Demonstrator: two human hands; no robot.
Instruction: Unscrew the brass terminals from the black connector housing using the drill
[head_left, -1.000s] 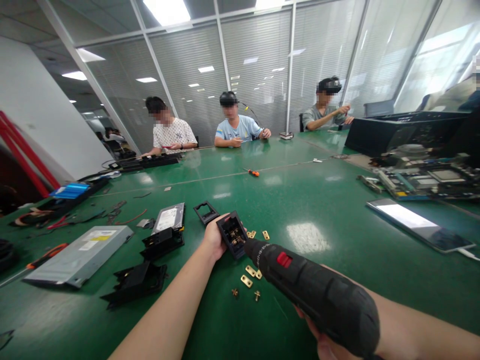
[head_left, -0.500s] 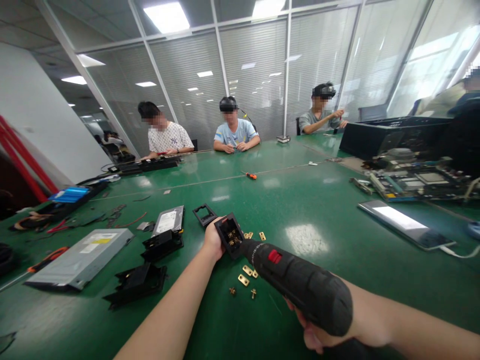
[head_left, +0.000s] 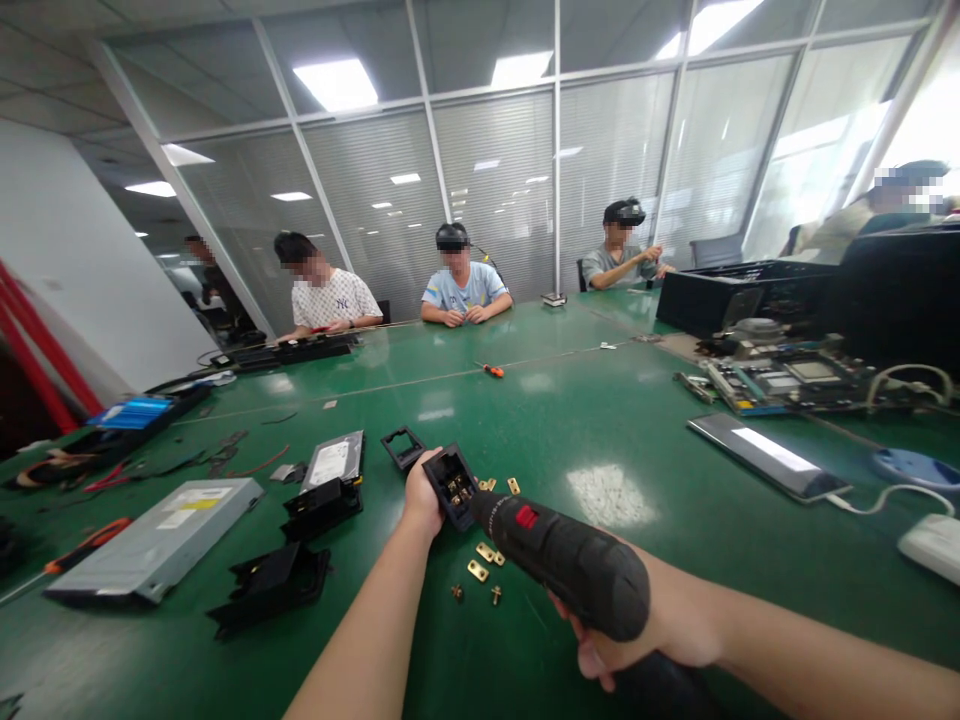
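A black plastic box (head_left: 452, 478), its open side facing me and brass parts inside, is held from the left by my left hand (head_left: 423, 497), whose fingers go behind it. My right hand (head_left: 600, 640) grips a black power drill (head_left: 566, 560) with a red switch. The drill's front end is at the box's lower right edge; its tip is hidden. Several brass plates (head_left: 478, 571) lie on the green table (head_left: 540, 420) beside and below the box. Two screws (head_left: 496, 596) are nearer to me. A black frame (head_left: 403, 447) lies just beyond my left hand.
Left are black plastic housings (head_left: 271, 588), a hard drive (head_left: 334, 459), a silver optical drive (head_left: 161, 540) and an orange-handled screwdriver (head_left: 88, 546). Right are a phone (head_left: 765, 458) on a white cable, a circuit board (head_left: 795, 385) and a black computer case (head_left: 739, 292). Several people sit across the table.
The view has shifted slightly. The drill's rear end sits further left in view and its front remains at the box. Both hands keep their holds.
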